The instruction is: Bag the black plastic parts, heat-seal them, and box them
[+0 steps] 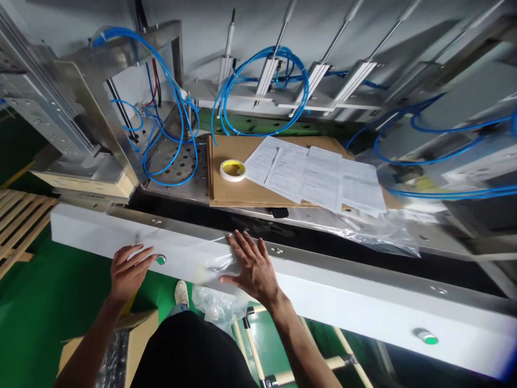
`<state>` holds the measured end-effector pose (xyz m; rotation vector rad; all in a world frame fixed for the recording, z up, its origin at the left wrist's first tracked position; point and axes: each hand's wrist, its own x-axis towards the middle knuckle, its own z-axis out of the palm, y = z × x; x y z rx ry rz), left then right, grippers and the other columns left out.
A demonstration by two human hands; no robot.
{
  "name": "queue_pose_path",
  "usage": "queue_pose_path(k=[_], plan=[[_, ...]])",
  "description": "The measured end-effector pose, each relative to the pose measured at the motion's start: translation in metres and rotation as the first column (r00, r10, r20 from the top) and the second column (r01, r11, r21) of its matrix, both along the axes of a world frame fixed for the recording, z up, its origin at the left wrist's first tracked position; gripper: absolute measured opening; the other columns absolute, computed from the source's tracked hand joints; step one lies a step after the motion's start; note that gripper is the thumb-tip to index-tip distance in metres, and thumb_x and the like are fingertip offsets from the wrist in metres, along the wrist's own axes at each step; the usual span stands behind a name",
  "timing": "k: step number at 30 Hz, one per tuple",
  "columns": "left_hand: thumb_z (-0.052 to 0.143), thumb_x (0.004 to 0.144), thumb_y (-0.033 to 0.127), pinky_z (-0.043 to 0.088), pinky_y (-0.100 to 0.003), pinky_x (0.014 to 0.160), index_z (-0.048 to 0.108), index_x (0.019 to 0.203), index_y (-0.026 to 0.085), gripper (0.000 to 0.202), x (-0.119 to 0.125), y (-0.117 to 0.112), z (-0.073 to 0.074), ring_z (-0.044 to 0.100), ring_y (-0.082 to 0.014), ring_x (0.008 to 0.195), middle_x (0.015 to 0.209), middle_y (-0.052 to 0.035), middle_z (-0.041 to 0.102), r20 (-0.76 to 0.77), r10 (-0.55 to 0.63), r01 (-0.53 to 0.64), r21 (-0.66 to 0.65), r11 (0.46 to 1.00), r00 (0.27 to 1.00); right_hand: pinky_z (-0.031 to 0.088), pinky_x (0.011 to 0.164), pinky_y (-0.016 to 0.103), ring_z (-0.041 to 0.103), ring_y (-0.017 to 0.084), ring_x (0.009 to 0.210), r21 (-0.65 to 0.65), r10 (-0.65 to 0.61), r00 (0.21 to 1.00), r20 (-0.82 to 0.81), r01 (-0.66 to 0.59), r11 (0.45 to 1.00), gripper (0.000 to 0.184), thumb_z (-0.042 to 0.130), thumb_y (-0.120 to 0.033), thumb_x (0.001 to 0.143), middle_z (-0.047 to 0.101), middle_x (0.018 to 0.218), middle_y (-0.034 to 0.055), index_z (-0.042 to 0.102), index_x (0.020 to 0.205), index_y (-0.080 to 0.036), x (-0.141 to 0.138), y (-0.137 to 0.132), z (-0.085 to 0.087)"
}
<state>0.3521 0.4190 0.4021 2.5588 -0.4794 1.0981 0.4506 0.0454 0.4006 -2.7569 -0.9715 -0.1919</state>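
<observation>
My left hand (pixel 131 271) is at the front of a long white panel (pixel 343 293), its fingers stretched out beside a green push button (pixel 160 260). Nothing shows in its grasp. Flat on the panel's top edge lies my right hand (pixel 256 269), fingers extended and thumb apart. A piece of clear plastic film (pixel 222 263) is at its thumb side; whether the palm presses on the film I cannot tell. Below, a crumpled clear plastic bag (pixel 218 307) hangs or lies near my legs. A second green button (pixel 430 338) sits at the panel's right end.
Behind the panel, a cardboard sheet (pixel 226 194) carries a tape roll (pixel 233 170) and several printed papers (pixel 321 172). Clear plastic (pixel 388 234) lies to their right. Coiled blue tubes (pixel 228 102) hang by metal cylinders (pixel 269 75). A cardboard box (pixel 139 345) and pipe frame (pixel 254 345) stand below.
</observation>
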Motion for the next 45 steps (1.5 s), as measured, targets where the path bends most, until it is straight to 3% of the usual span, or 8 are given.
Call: queue_pose_path(k=[5, 13, 17, 23, 29, 35, 39, 45], plan=[[0.074, 0.091, 0.005, 0.06, -0.045, 0.09, 0.077, 0.101, 0.025, 0.022, 0.007, -0.004, -0.013, 0.074, -0.0256, 0.107, 0.11, -0.004, 0.081, 0.003, -0.031, 0.031, -0.108, 0.994, 1.0, 0.021, 0.127, 0.069, 0.037, 0.041, 0.156, -0.02, -0.018, 0.993, -0.116, 0.016, 1.0, 0.122, 0.071, -0.087, 0.073, 0.039, 0.169, 0.0176, 0.028, 0.168, -0.024, 0.006, -0.006, 0.004], [0.071, 0.09, 0.002, 0.061, -0.044, 0.091, 0.076, 0.099, 0.025, 0.026, 0.021, -0.023, -0.026, 0.072, -0.0254, 0.108, 0.116, -0.0053, 0.079, 0.006, -0.041, 0.042, -0.062, 0.997, 0.999, 0.026, 0.127, 0.069, 0.028, 0.042, 0.16, 0.05, -0.107, 0.972, -0.209, 0.12, 0.992, 0.127, 0.083, -0.078, 0.067, 0.031, 0.172, 0.0208, 0.029, 0.168, -0.023, 0.017, -0.039, 0.025], [0.07, 0.091, 0.004, 0.059, -0.045, 0.095, 0.077, 0.101, 0.025, 0.025, 0.025, -0.029, -0.032, 0.071, -0.0258, 0.109, 0.124, -0.0067, 0.076, -0.046, -0.033, 0.032, -0.014, 0.999, 0.998, 0.03, 0.126, 0.065, 0.038, 0.04, 0.156, 0.135, -0.145, 0.987, -0.076, 0.154, 0.979, 0.101, 0.075, -0.075, 0.08, 0.045, 0.165, 0.019, 0.045, 0.16, -0.022, 0.002, -0.024, 0.034], [0.066, 0.095, 0.015, 0.05, -0.048, 0.107, 0.074, 0.122, 0.025, 0.03, 0.026, -0.022, -0.03, 0.066, -0.0292, 0.123, 0.136, -0.0071, 0.072, -0.174, -0.134, 0.143, 0.045, 0.989, 0.976, 0.031, 0.127, 0.059, 0.044, 0.037, 0.152, -0.006, -0.117, 0.993, -0.015, 0.117, 0.993, 0.096, 0.088, -0.046, 0.079, 0.048, 0.164, 0.0178, 0.044, 0.161, -0.021, -0.026, 0.022, 0.007], [0.07, 0.096, 0.022, 0.045, -0.053, 0.117, 0.073, 0.123, 0.023, 0.027, 0.018, -0.002, -0.037, 0.058, -0.0329, 0.139, 0.144, -0.0119, 0.066, -0.15, -0.142, 0.149, 0.035, 0.988, 0.978, 0.029, 0.128, 0.059, 0.04, 0.038, 0.154, -0.001, -0.151, 0.988, 0.033, 0.151, 0.989, 0.109, 0.091, -0.045, 0.075, 0.042, 0.168, 0.0172, 0.034, 0.165, -0.023, -0.025, 0.015, -0.007], [0.069, 0.096, 0.022, 0.044, -0.053, 0.118, 0.07, 0.128, 0.023, 0.032, 0.006, 0.003, -0.041, 0.057, -0.0327, 0.14, 0.147, -0.0138, 0.064, -0.138, -0.097, 0.096, -0.018, 0.995, 0.986, 0.033, 0.124, 0.06, 0.04, 0.039, 0.154, 0.01, -0.071, 0.989, 0.133, 0.071, 0.997, 0.089, 0.074, -0.06, 0.089, 0.04, 0.169, 0.0175, 0.041, 0.163, -0.022, -0.024, 0.009, -0.011], [0.068, 0.097, 0.023, 0.047, -0.052, 0.115, 0.068, 0.13, 0.022, 0.034, -0.007, 0.0, -0.045, 0.058, -0.0324, 0.138, 0.145, -0.0141, 0.064, -0.14, -0.016, 0.006, -0.071, 0.997, 0.99, 0.03, 0.126, 0.057, 0.04, 0.034, 0.156, 0.014, -0.086, 0.981, 0.173, 0.085, 0.996, 0.061, 0.056, -0.042, 0.104, 0.05, 0.163, 0.0109, 0.043, 0.162, -0.028, -0.027, 0.013, -0.016], [0.061, 0.101, 0.027, 0.052, -0.048, 0.108, 0.071, 0.125, 0.021, 0.026, -0.05, -0.018, -0.07, 0.065, -0.0301, 0.127, 0.135, -0.0137, 0.07, -0.224, 0.24, -0.276, -0.141, 0.951, 0.944, 0.034, 0.124, 0.058, 0.035, 0.036, 0.158, 0.113, -0.113, 0.963, 0.244, 0.088, 0.99, 0.056, 0.058, -0.04, 0.103, 0.043, 0.168, 0.0137, 0.05, 0.156, -0.026, -0.028, 0.018, -0.018]])
